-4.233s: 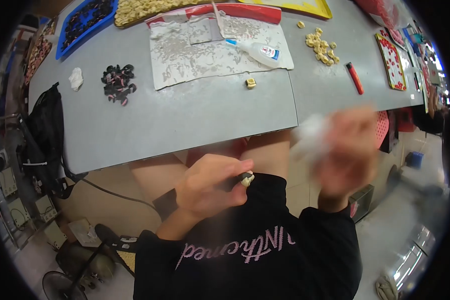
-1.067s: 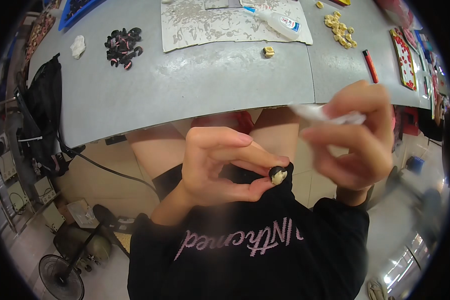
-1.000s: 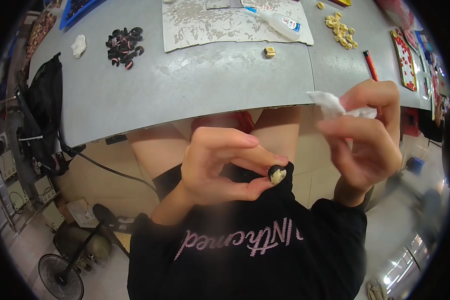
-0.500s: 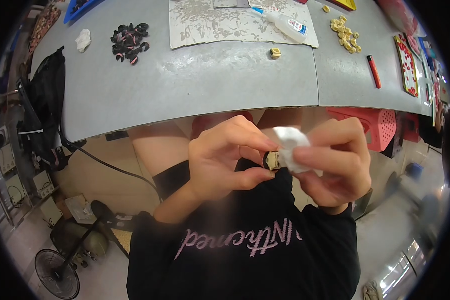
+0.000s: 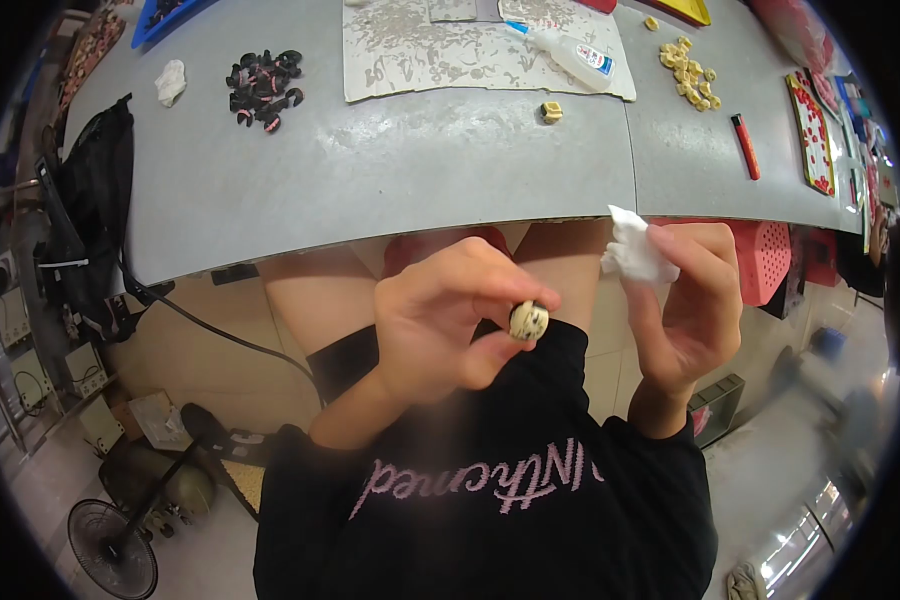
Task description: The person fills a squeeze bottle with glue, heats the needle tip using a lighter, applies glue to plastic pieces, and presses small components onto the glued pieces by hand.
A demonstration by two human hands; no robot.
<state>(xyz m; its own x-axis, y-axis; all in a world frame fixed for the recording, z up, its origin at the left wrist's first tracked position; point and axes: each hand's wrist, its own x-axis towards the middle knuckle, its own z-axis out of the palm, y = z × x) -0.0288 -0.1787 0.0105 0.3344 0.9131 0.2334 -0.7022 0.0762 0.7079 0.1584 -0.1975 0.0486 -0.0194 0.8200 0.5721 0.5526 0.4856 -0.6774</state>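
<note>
Between the thumb and fingertips of my left hand (image 5: 440, 315) is a small cream-and-black figurine head (image 5: 529, 321), held above my lap with a round, dark-marked side showing. My right hand (image 5: 695, 290) pinches a crumpled white tissue (image 5: 638, 250) to the right, apart from the piece. On the table, a single cream piece with dark marks (image 5: 551, 112) lies near the cardboard. A loose pile of black and pink curved pieces (image 5: 264, 88) sits at the left, and several cream pieces (image 5: 688, 72) lie together at the right.
A stained cardboard sheet (image 5: 420, 60) carries a glue bottle with a blue tip (image 5: 582, 60). A red marker (image 5: 745, 147) lies at the right, near a tray of red pieces (image 5: 812, 130). Another crumpled tissue (image 5: 171, 83) is at the left. A pink stool (image 5: 765, 262) stands under the table.
My right hand has drawn the tissue away from the piece, up and to the right. My left hand has turned the piece, so a different side now shows.
</note>
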